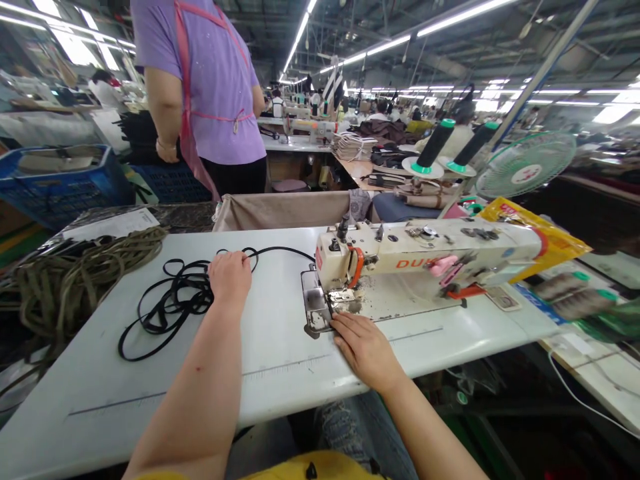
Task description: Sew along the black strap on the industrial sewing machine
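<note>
A tangle of narrow black strap [173,300] lies on the left half of the white sewing table [280,320]. My left hand [231,275] is closed over the right side of this tangle, its fingertips turned away from view. From there one length of strap arcs across to the head of the sewing machine [425,257]. Beside the machine's metal needle plate [316,300], my right hand [367,350] lies flat with fingers stretched forward. Its fingertips touch the plate's near edge; whether strap runs under them I cannot tell.
Olive straps [90,273] are heaped at the table's left. Behind the table hangs a beige cloth bin [285,212], and a person in a purple shirt [225,100] stands beyond it. Thread cones [434,147] and a green fan [527,167] rise behind the machine.
</note>
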`<state>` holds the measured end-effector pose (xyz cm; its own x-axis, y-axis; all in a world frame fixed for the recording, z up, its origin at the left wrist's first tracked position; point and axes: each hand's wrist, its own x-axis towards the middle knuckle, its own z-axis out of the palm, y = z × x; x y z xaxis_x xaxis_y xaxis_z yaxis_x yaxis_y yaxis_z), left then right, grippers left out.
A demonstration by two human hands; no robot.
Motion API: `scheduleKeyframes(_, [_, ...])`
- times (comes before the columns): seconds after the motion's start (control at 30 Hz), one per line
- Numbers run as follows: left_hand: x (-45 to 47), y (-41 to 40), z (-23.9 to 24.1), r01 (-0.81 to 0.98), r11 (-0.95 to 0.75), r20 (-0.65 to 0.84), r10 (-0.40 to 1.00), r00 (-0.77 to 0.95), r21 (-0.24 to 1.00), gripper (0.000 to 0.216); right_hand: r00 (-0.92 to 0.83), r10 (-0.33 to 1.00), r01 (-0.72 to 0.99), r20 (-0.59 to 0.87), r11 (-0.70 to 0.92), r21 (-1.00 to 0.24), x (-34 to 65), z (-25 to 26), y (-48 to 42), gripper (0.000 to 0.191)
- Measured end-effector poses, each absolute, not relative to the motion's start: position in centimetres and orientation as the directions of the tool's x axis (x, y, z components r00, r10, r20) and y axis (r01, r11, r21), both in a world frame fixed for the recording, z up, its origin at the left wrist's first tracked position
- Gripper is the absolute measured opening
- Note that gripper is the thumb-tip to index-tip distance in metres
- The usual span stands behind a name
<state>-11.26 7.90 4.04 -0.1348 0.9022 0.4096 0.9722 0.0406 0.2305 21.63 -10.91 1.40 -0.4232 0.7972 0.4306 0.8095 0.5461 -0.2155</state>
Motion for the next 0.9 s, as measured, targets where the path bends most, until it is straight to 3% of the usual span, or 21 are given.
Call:
scheduleKeyframes(0.47, [-13.5,8.0,4.4,0.932,0.212,0.437,0.837,-0.328,0.294,0.028,-0.418,0.817,0.824,0.397,0.525,-0.213,21.4,1.5,-9.9,0.037])
scheduleKeyframes(0.9, [-15.1,7.7,5.1,0.856,0.278,0.472,0.739,-0.48,0.436,0.026,-0.426,0.795,0.856,0.431,0.509,-0.094,20.1,0.9,-8.7,0.039])
